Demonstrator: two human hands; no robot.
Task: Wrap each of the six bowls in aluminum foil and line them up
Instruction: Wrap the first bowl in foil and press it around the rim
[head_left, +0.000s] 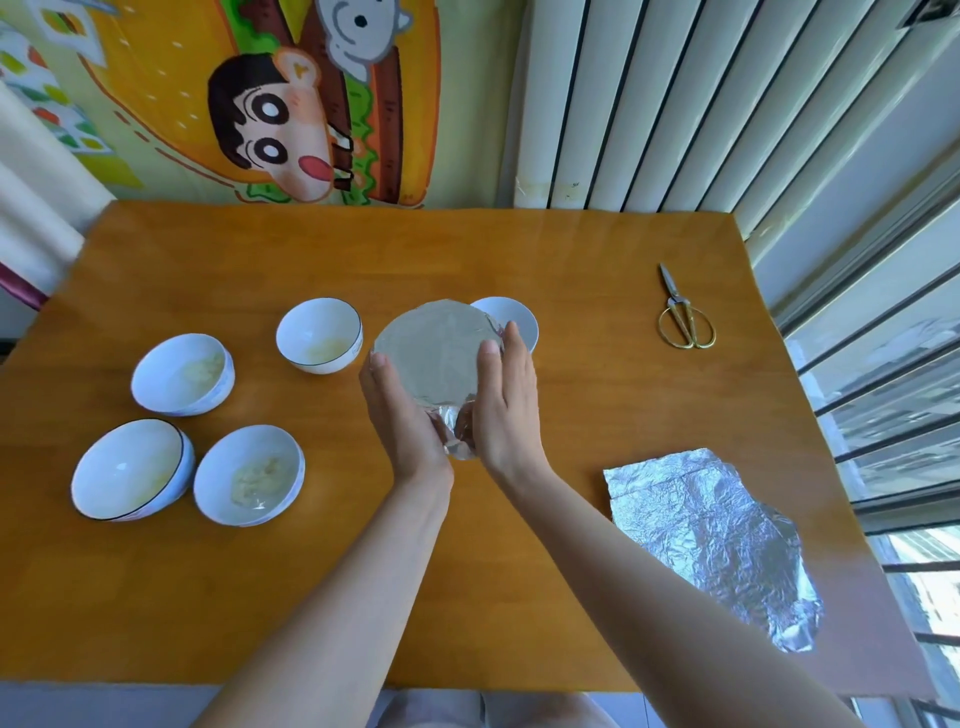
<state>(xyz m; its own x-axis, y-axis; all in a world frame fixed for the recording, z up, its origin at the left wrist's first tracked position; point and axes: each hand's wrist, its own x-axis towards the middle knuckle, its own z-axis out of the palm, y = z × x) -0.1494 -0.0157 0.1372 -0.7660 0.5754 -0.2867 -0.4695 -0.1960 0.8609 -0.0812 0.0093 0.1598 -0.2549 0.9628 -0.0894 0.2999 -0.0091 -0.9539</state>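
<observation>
A foil-covered bowl (439, 356) is held up over the table's middle, its flat foil top facing me. My left hand (402, 415) presses its left side and my right hand (506, 400) presses its right side, fingers straight. A crumpled foil tail (460, 434) sticks out between my palms. Several uncovered white bowls sit on the table: one (318, 335) left of the held bowl, one (182, 374) farther left, a dark-rimmed one (132, 469) and one (249, 475) at the front left. Another white bowl (511, 317) is partly hidden behind the held one.
Crumpled foil sheets (711, 535) lie at the front right near the table edge. Gold-handled scissors (683, 312) lie at the back right. The wooden table (467, 249) meets a cartoon wall behind; a radiator and window are at the right.
</observation>
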